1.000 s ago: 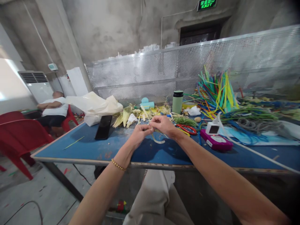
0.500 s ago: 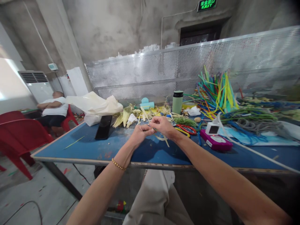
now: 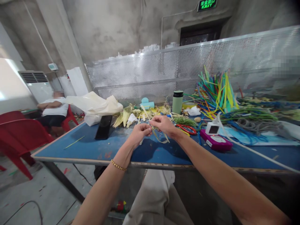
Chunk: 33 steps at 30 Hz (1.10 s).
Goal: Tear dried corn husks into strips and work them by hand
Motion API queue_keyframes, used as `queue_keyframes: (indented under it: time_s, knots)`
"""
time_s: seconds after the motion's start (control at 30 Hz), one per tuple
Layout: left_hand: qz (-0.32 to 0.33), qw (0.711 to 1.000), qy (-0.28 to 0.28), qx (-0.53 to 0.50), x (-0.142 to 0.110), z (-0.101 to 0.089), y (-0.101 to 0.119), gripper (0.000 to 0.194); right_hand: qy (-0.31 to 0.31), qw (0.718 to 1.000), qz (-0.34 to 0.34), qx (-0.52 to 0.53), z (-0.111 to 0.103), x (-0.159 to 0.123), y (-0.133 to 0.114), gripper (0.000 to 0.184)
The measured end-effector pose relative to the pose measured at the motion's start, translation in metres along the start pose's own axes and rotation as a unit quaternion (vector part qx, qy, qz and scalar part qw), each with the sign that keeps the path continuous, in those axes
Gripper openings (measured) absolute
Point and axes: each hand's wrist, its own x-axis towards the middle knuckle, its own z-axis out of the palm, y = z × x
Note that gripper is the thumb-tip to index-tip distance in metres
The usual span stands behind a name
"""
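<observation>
Both hands meet above the middle of the blue table point(image 3: 77, 150). My left hand point(image 3: 138, 133) and my right hand point(image 3: 164, 125) each pinch a thin pale leaf strip point(image 3: 159, 138), which loops down between them just over the tabletop. A gold bead bracelet circles my left wrist. Red-handled scissors point(image 3: 187, 128) lie just right of my right hand. A black phone point(image 3: 103, 127) lies to the left of my left hand.
Husks and leaf scraps point(image 3: 126, 117), a green flask point(image 3: 177, 102), a magenta device point(image 3: 215, 140) and a heap of coloured strips point(image 3: 217, 90) crowd the far side, before a perforated metal screen point(image 3: 164, 75). A person sits at left by red chairs point(image 3: 21, 134).
The hands stay in place and keep working the strip; its hanging end has shifted from a loose curl into a wider loop below my right hand.
</observation>
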Motion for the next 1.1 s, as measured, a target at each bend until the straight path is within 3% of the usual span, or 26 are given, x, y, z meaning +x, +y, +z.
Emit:
queue_keyframes:
  time_s: [0.23,0.53,0.73,0.9,1.1]
  knots:
    - [0.051,0.998,0.018,0.034,0.000,0.000,0.001,0.023,-0.015,1.000,-0.009,-0.005,0.004,0.001,0.008,0.024]
    - [0.064,0.996,0.024,0.053,0.000,0.001,0.001,0.020,0.018,1.000,-0.022,-0.001,0.008,0.002,0.007,0.020]
    - [0.068,0.996,0.048,0.037,0.003,0.000,-0.002,0.019,-0.028,0.998,0.014,0.047,0.003,0.000,0.003,0.030]
    - [0.080,0.988,0.112,0.069,0.009,-0.007,-0.010,0.013,-0.036,0.999,-0.005,-0.033,-0.009,-0.001,-0.001,0.035]
    - [0.099,0.981,0.108,0.126,0.010,-0.011,-0.013,0.009,-0.034,0.993,-0.060,-0.093,-0.014,0.002,0.002,0.022]
